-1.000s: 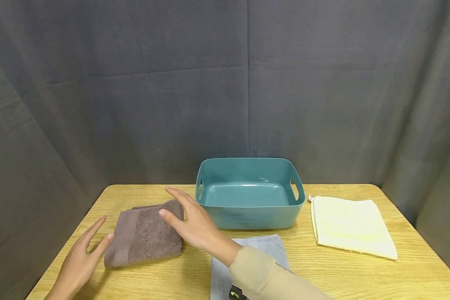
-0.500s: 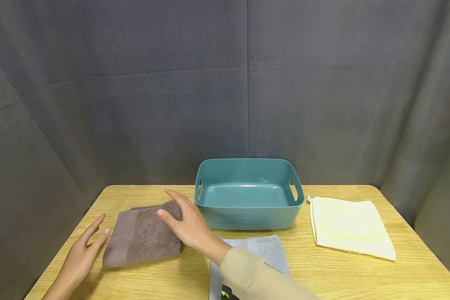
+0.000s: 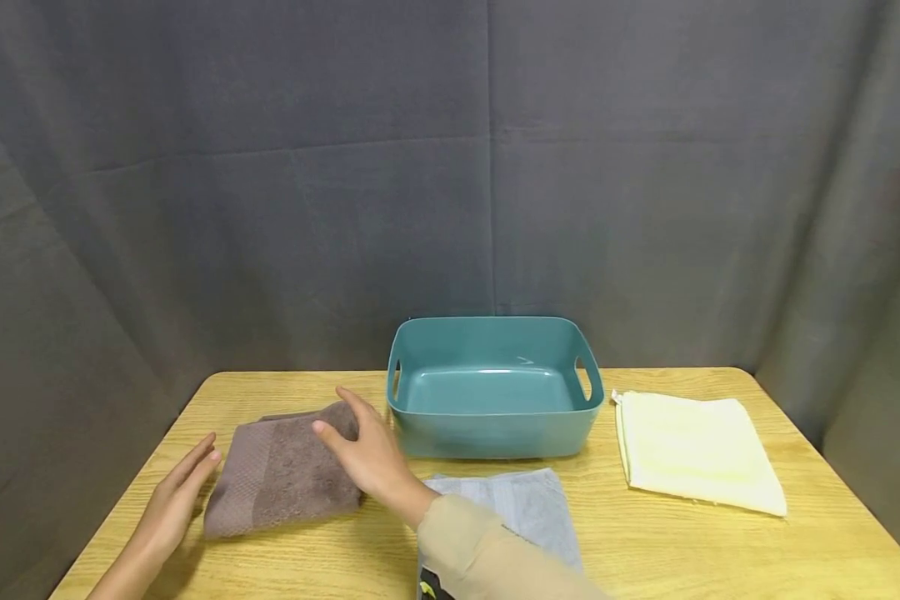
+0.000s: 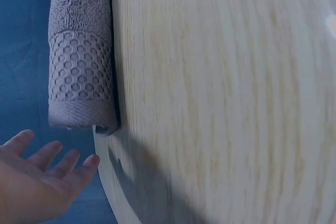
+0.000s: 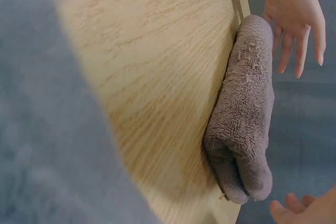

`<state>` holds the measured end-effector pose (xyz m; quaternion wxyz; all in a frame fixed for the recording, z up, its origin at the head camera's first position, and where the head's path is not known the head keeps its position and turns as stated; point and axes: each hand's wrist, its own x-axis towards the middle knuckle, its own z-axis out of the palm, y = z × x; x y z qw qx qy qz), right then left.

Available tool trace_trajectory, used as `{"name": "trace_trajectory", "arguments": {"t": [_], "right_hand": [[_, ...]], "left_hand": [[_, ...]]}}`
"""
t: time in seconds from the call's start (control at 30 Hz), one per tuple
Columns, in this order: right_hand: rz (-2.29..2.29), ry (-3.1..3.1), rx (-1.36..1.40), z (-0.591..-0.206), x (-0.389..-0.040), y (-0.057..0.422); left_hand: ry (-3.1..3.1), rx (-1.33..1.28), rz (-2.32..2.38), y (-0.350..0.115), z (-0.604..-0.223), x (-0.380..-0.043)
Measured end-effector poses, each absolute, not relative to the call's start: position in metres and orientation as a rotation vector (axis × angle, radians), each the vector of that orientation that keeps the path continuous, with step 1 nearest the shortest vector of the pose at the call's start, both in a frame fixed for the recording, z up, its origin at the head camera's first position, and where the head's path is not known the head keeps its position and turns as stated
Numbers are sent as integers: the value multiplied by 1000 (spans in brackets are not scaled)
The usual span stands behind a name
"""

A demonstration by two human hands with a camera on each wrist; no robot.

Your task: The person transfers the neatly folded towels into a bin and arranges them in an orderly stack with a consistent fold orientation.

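A folded brown towel (image 3: 292, 475) with a patterned border lies on the left part of the table. My left hand (image 3: 168, 508) is beside its left edge with fingers extended; the left wrist view shows a gap between the fingers and the towel (image 4: 81, 66). At the towel's right end is my right hand (image 3: 375, 458), thumb and fingers spread apart. In the right wrist view that hand (image 5: 310, 211) is near the towel's folded end (image 5: 241, 108), seemingly just off it. Neither hand holds anything.
A teal basin (image 3: 495, 435) with side handle holes stands at the back middle. A light grey towel (image 3: 528, 508) lies in front of it, partly under the right sleeve (image 3: 487, 550) in view. A folded pale yellow cloth (image 3: 697, 450) lies at the right. Grey curtains (image 3: 345, 208) hang behind the table.
The left hand's thumb and fingers have come closer together. My right hand has turned slightly, its fingertips a little lower over the towel's right end. The brown towel stays in place.
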<state>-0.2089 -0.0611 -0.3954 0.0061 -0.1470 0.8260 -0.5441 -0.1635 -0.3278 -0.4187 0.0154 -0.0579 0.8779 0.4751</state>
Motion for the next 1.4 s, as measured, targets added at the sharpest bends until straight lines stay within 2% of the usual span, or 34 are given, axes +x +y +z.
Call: {"name": "trace_trajectory", "arguments": {"t": [0.43, 1.4], "right_hand": [[-1700, 2639, -296, -410, -214, -71], [-1882, 2352, 40, -429, -216, -78]], "left_hand": [[2625, -268, 1438, -322, -420, -175], [2518, -423, 1374, -318, -428, -185]]}}
